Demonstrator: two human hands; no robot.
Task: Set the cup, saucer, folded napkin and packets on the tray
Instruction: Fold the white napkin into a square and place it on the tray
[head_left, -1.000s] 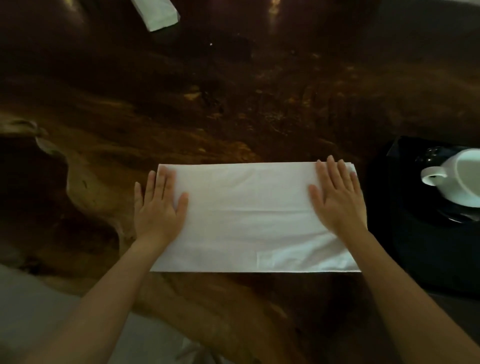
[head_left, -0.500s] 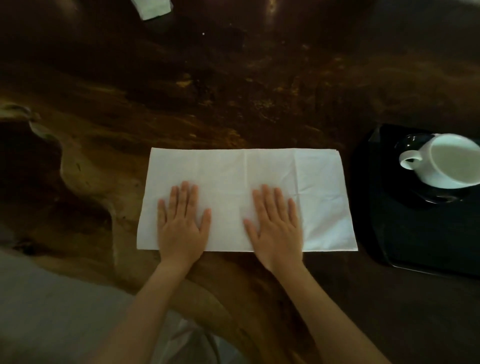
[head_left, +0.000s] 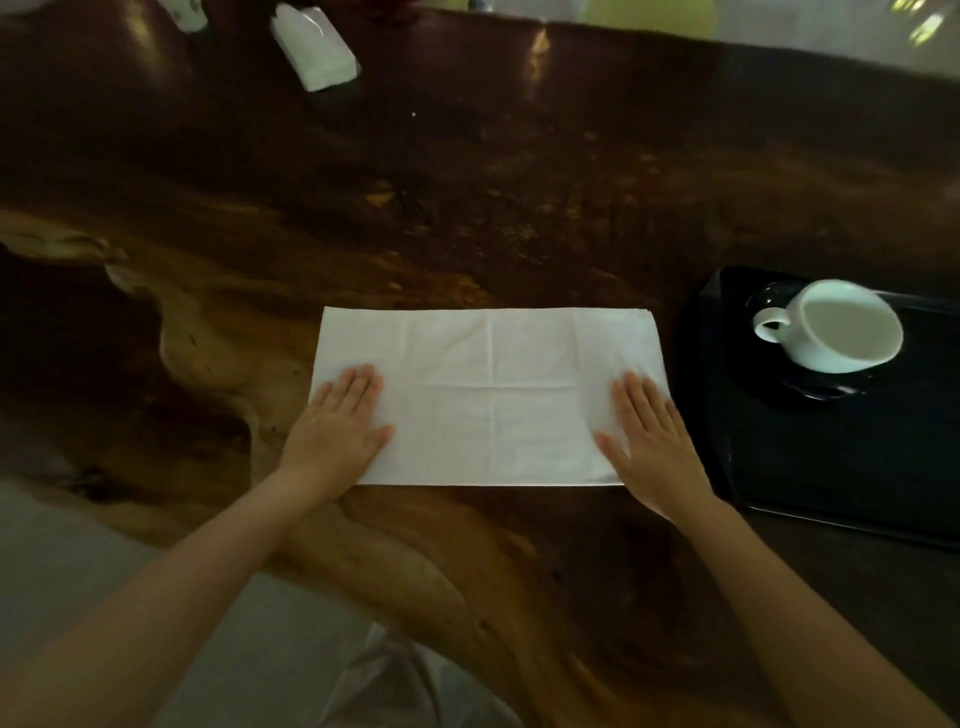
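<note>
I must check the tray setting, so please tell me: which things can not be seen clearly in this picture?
Head view only:
- saucer: dark on the dark tray, mostly hidden under the cup.
- tray: its right side is cut off by the frame edge.
- white packet: far, dim, its print unreadable.
- napkin: both near corners lie under the hands.

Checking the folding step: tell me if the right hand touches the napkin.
Touching. The head view shows the right hand flat on the napkin.

Both flat hands, left hand (head_left: 335, 434) and right hand (head_left: 655, 441), press napkin (head_left: 488, 395); cup (head_left: 841, 326) apparently on tray (head_left: 831, 467).
</note>
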